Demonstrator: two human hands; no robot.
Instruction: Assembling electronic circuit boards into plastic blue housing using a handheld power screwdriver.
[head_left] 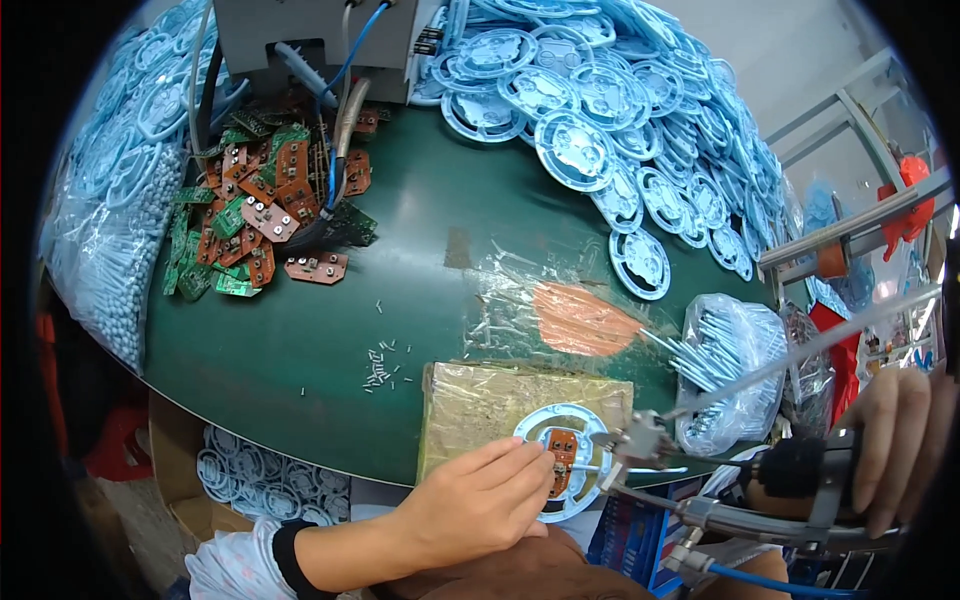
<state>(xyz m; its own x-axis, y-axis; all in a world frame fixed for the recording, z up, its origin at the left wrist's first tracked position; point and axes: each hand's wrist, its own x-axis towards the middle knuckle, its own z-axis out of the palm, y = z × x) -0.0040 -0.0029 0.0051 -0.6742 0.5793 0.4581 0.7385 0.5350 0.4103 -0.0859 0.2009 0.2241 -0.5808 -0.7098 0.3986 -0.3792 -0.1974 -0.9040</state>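
On a tape-covered block (450, 400) lies a light-blue plastic ring, like a toy steering wheel (583, 412), with a small brown circuit board (563, 450) inside. My left hand (490, 490) is closed on the ring's left side, fingertips beside the board. A thin pale-blue stick (645, 470) reaches right from the ring. My right hand (895, 440), at the far right, is wrapped round a black power screwdriver (810, 472) on a metal arm. The screwdriver's metal head (640, 440) is by the ring's right edge; the exact tip is hard to make out.
Loose screws (380, 370) lie left of the block. Brown and green circuit boards (270, 210) are heaped behind them, near a grey machine (310, 40). Blue rings (580, 150) pile up at the back. A bag of sticks (735, 370) stands right; a bag of blue pieces (110, 260) left.
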